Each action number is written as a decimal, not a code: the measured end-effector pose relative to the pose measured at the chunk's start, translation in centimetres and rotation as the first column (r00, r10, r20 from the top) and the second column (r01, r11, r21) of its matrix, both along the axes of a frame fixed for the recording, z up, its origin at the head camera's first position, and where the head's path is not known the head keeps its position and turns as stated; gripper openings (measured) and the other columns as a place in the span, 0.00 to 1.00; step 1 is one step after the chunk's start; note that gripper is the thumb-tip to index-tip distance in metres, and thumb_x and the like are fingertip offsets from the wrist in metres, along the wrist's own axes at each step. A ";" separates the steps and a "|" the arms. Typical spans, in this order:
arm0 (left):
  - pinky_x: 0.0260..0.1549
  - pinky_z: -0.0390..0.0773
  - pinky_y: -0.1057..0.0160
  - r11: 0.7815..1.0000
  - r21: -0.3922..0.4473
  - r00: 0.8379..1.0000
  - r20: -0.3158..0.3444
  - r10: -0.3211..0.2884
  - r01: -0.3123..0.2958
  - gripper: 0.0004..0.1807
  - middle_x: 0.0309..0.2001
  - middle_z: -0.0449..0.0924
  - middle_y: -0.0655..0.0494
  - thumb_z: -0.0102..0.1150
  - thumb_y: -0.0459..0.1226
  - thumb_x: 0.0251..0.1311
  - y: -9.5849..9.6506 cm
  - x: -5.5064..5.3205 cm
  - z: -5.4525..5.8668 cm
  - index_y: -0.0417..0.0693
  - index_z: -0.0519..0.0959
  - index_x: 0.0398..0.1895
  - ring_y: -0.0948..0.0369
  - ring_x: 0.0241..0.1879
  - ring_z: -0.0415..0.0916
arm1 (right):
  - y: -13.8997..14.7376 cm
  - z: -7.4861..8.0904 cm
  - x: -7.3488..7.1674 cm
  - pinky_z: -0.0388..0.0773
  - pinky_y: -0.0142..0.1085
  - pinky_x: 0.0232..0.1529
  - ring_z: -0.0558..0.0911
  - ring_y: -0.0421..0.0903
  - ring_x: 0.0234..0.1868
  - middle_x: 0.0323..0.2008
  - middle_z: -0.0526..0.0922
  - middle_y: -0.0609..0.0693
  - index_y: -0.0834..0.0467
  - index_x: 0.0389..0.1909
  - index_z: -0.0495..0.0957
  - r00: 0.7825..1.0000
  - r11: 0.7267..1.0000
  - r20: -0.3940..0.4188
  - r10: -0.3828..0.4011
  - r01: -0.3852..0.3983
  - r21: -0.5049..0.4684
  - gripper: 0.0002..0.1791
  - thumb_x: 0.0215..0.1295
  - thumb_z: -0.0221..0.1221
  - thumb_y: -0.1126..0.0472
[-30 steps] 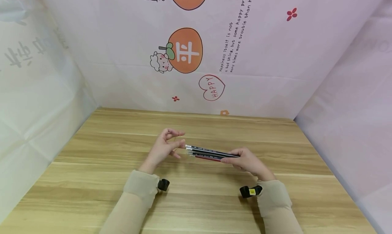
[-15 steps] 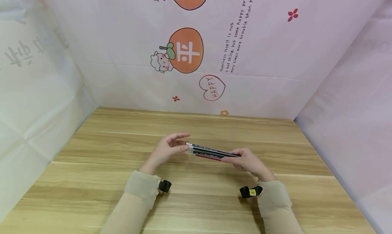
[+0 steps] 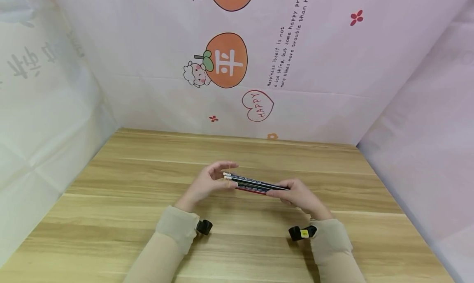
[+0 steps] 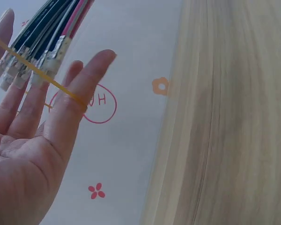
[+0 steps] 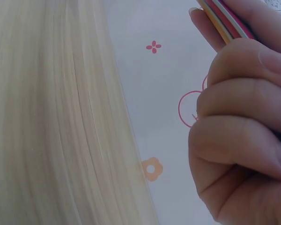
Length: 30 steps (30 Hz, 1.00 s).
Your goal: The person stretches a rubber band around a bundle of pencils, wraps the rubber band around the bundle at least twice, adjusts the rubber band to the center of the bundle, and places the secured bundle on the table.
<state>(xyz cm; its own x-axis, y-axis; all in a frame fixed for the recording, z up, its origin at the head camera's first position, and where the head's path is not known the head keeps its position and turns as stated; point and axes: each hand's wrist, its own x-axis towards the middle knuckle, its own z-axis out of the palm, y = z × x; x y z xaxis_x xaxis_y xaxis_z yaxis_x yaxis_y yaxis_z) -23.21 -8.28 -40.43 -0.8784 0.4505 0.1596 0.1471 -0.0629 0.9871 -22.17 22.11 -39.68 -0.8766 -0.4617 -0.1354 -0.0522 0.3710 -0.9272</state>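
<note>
Yellow elastic is spanning our left hand, fingers apart (eraser ends sitting inside); our right hand is gripping pencils.

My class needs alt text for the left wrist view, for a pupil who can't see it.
A left hand stretches a thin yellow rubber band across its spread fingers, in front of the pale ends of a bundle of pencils, mostly dark with a pink one. Behind are a white printed sheet and a wood-grain tabletop.
</note>
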 end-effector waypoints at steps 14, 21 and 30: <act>0.43 0.84 0.46 0.982 0.173 0.993 0.082 -0.089 0.074 0.35 0.62 0.75 0.40 0.70 0.25 0.51 1.1 0.4 -0.1 0.32 0.70 0.64 0.56 0.46 0.83 | -1.0 0.1 0.0 0.54 0.29 0.14 0.57 0.36 0.12 0.10 0.62 0.41 0.66 0.43 0.84 1.000 0.999 0.004 -0.013 0.013 -0.031 0.17 0.64 0.65 0.55; 0.44 0.84 0.45 0.973 0.218 0.988 0.113 -0.103 0.077 0.35 0.57 0.79 0.43 0.69 0.24 0.51 1.6 0.6 -0.5 0.28 0.67 0.64 0.55 0.48 0.83 | -1.3 0.3 0.1 0.53 0.29 0.15 0.57 0.36 0.12 0.10 0.61 0.41 0.68 0.43 0.84 0.999 0.998 0.012 -0.031 0.031 -0.050 0.18 0.65 0.65 0.55; 0.47 0.82 0.42 0.991 0.123 0.988 0.141 -0.069 0.052 0.23 0.45 0.85 0.51 0.69 0.30 0.57 1.7 0.4 -1.3 0.35 0.76 0.55 0.45 0.47 0.82 | -1.0 0.3 0.0 0.53 0.29 0.16 0.58 0.36 0.13 0.11 0.63 0.41 0.62 0.41 0.86 0.998 0.989 0.013 -0.055 0.056 -0.139 0.12 0.67 0.62 0.57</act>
<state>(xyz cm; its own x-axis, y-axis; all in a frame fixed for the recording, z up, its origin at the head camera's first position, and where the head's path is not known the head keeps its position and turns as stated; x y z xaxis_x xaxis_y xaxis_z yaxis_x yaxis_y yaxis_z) -22.78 -6.53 -41.70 -0.8679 0.4887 0.0884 -0.0042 -0.1851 0.9827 -22.15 21.13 -39.39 -0.9004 -0.4274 -0.0811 -0.0268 0.2407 -0.9702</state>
